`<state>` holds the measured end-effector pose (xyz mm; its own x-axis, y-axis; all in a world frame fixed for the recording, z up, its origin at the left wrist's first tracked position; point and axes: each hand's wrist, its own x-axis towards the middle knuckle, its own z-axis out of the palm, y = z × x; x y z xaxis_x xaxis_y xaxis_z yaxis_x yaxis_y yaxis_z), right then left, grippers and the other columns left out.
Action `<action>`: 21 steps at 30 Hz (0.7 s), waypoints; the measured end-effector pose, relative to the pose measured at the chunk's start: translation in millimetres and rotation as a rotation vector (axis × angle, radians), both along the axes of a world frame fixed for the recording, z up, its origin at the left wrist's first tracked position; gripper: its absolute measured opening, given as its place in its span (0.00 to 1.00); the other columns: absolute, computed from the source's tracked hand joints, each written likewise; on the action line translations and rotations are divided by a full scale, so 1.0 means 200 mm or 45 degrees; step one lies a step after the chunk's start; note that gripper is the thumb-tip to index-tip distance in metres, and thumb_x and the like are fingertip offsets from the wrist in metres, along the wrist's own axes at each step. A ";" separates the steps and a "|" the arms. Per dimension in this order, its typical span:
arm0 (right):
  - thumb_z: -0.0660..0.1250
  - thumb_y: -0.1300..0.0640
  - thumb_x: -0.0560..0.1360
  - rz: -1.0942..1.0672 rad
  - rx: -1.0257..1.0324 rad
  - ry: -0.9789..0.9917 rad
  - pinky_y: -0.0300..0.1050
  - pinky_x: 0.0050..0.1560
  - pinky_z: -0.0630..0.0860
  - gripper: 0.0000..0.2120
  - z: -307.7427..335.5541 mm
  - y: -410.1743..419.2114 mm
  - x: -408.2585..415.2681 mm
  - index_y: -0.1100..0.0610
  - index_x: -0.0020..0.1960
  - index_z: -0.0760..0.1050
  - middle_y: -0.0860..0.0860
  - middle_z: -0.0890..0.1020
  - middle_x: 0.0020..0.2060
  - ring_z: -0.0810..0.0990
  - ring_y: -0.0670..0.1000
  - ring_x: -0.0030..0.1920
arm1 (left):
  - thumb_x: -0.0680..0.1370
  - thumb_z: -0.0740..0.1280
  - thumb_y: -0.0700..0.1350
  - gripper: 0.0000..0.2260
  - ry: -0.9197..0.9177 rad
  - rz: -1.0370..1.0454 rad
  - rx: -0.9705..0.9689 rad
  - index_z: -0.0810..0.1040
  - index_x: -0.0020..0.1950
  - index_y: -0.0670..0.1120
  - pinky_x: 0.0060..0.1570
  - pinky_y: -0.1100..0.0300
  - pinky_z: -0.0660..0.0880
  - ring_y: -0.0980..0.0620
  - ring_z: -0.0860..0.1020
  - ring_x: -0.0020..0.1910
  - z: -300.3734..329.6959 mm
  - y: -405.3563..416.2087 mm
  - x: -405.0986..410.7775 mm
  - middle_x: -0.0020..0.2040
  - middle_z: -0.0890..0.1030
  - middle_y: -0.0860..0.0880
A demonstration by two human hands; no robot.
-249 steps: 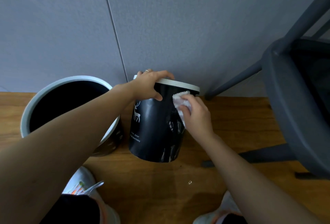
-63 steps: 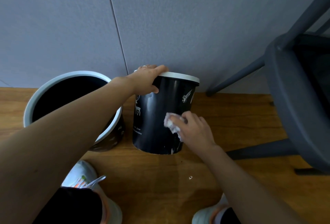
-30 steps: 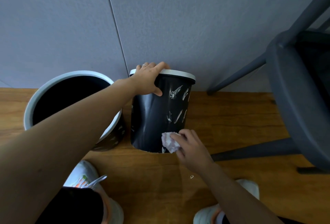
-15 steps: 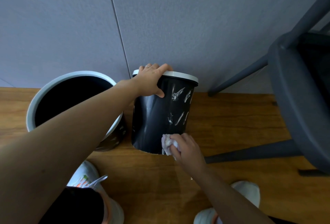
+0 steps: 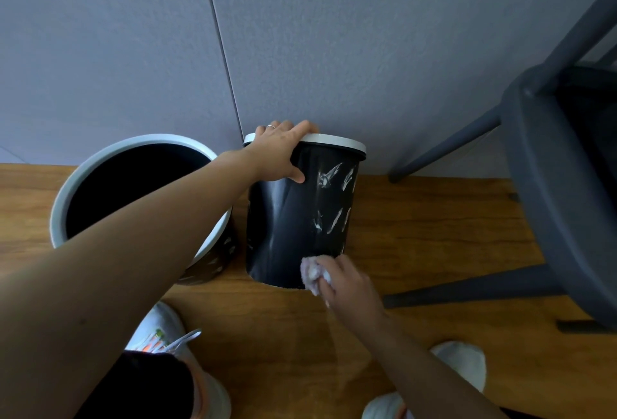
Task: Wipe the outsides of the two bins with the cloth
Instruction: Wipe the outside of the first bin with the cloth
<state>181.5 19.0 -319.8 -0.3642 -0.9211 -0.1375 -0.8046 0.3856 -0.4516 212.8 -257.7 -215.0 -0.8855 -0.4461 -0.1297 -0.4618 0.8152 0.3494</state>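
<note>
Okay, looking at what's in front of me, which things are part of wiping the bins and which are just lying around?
Part of the job:
smaller black bin
larger bin
cloth
left hand gripping the smaller bin's rim
right hand holding the cloth

Just there:
dark chair
wall
wooden floor
shoes

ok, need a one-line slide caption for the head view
Left hand grips the small black bin's rim while the right hand presses a cloth low on its side.

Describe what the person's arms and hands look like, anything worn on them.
Both forearms are bare, with no sleeves in view. The left hand wears a thin ring on one finger. The right hand shows no ring, watch or glove.
</note>
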 end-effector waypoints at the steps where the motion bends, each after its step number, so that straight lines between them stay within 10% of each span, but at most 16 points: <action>1: 0.58 0.51 0.81 -0.087 -0.054 -0.009 0.34 0.39 0.71 0.15 0.02 -0.02 -0.02 0.48 0.68 0.68 0.50 0.73 0.55 0.74 0.45 0.44 | 0.67 0.76 0.52 0.36 0.000 0.009 0.003 0.61 0.70 0.57 0.63 0.45 0.60 0.42 0.67 0.62 0.00 -0.01 0.01 0.61 0.71 0.45; 21: 0.59 0.51 0.80 0.186 -0.020 0.130 0.38 0.43 0.74 0.13 0.05 -0.06 -0.06 0.47 0.64 0.67 0.49 0.70 0.54 0.72 0.46 0.47 | 0.68 0.76 0.52 0.36 0.004 0.020 0.010 0.61 0.70 0.56 0.63 0.44 0.61 0.42 0.67 0.61 0.00 -0.02 0.03 0.60 0.71 0.45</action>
